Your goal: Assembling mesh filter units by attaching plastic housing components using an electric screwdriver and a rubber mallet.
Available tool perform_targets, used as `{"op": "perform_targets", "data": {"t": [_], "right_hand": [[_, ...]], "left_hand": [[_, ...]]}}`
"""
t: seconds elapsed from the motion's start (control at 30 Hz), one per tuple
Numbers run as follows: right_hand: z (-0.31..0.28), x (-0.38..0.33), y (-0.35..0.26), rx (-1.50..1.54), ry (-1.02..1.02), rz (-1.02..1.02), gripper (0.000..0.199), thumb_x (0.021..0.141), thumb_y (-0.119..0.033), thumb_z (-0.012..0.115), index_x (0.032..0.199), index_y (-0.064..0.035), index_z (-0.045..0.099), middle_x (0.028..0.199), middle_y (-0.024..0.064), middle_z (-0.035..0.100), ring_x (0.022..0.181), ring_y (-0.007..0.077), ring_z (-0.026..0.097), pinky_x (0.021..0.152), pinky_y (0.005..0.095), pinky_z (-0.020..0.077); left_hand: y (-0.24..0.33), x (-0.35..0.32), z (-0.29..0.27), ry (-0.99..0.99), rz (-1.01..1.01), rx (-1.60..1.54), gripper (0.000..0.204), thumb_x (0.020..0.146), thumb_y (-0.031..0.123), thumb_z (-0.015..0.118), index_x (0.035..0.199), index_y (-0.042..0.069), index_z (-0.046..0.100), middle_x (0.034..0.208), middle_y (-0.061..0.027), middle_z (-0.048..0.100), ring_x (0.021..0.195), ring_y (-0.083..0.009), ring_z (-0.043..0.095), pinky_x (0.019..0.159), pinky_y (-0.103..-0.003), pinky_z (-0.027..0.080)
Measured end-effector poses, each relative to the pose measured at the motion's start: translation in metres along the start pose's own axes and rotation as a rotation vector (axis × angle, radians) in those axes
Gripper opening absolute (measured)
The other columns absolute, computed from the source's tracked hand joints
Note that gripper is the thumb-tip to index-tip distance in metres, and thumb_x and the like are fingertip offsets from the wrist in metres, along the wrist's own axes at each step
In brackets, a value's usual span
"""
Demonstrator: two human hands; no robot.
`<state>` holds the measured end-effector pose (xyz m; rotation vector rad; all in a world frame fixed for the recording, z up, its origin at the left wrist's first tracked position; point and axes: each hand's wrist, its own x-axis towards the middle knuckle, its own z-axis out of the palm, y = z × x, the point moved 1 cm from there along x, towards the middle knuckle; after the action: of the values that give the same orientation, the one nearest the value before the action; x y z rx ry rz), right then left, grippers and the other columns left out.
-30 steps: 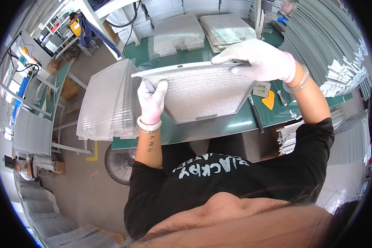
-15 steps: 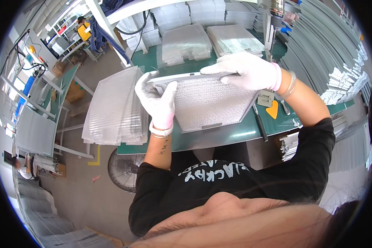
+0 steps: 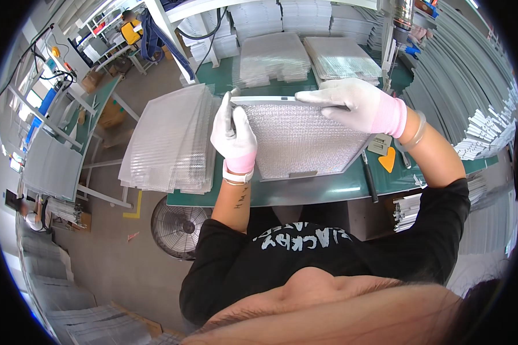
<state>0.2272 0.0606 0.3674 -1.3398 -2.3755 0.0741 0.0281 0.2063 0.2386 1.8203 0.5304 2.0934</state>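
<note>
I hold a rectangular metal mesh filter panel (image 3: 296, 141) with a silver frame, tilted above the green workbench (image 3: 305, 192). My left hand (image 3: 233, 138), in a white glove with a pink cuff, grips the panel's left edge. My right hand (image 3: 354, 106), gloved the same way, clasps the top right edge. The panel's lower edge sits near the bench surface.
A tall stack of mesh panels (image 3: 170, 141) lies on a stand to my left. Two more stacks (image 3: 273, 57) sit at the back of the bench. A black bar tool (image 3: 369, 178) and an orange piece (image 3: 387, 160) lie at right. A floor fan (image 3: 178, 227) stands below. Grey metal strips (image 3: 472, 86) pile at right.
The panel has come lower and closer to me, turning more upright. My left hand shifted from under the panel's left corner to gripping its left edge.
</note>
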Motion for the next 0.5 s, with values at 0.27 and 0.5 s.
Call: {"op": "perform_targets", "data": {"t": [0.27,0.5], "right_hand": [[0.003,-0.001,-0.004,-0.024,-0.007,0.006,0.056,0.085,-0.002,0.054,0.140,-0.0124,0.053,0.096,0.0174,0.060,0.089,0.0358,0.061,0.082,0.0412,0.0507],[0.006,-0.002,-0.008,-0.056,-0.024,-0.032,0.058,0.084,-0.002,0.056,0.140,-0.0131,0.052,0.089,0.0154,0.057,0.084,0.0350,0.060,0.079,0.0418,0.0508]], "left_hand": [[0.006,-0.001,-0.006,-0.001,-0.243,-0.498,0.037,0.090,-0.004,0.062,0.127,-0.001,0.058,0.112,-0.0110,0.066,0.091,-0.0132,0.062,0.079,-0.025,0.050],[-0.012,0.004,-0.018,-0.183,-0.089,-0.480,0.028,0.089,-0.002,0.065,0.116,0.001,0.057,0.114,-0.0076,0.054,0.094,-0.0122,0.057,0.084,-0.024,0.046]]}}
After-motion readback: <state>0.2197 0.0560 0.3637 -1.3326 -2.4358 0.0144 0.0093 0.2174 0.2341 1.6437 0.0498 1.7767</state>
